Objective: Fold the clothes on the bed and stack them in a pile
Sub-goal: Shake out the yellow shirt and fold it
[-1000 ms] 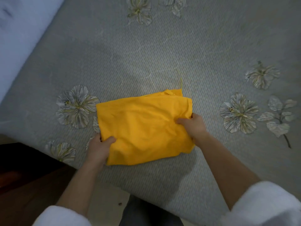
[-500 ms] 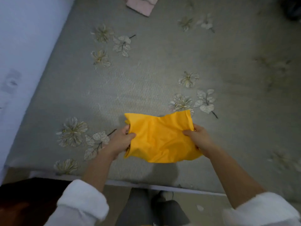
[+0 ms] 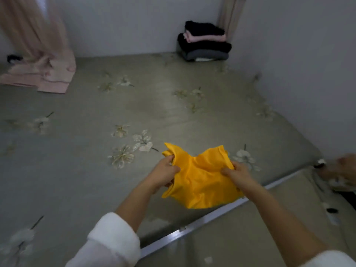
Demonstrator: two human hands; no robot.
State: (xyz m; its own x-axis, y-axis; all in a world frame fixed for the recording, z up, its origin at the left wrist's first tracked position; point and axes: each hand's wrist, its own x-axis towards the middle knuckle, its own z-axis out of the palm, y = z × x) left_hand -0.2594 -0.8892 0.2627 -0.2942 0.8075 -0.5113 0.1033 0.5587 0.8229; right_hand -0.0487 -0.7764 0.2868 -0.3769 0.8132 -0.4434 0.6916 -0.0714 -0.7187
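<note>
While both hands are holding a folded yellow garment in the air, just above the near edge of a grey flowered bed, the folding of this piece is looking finished. The left hand is gripping its left side, fingers curled into the cloth. The right hand is pinching the right side, thumb on top. A pile of folded clothes (dark pieces with one pink layer) is sitting in the far corner against the wall, well apart. Stacking is probably coming next, calling for a long reach across the bed and laying the garment flat on that pile without loosening its folds.
</note>
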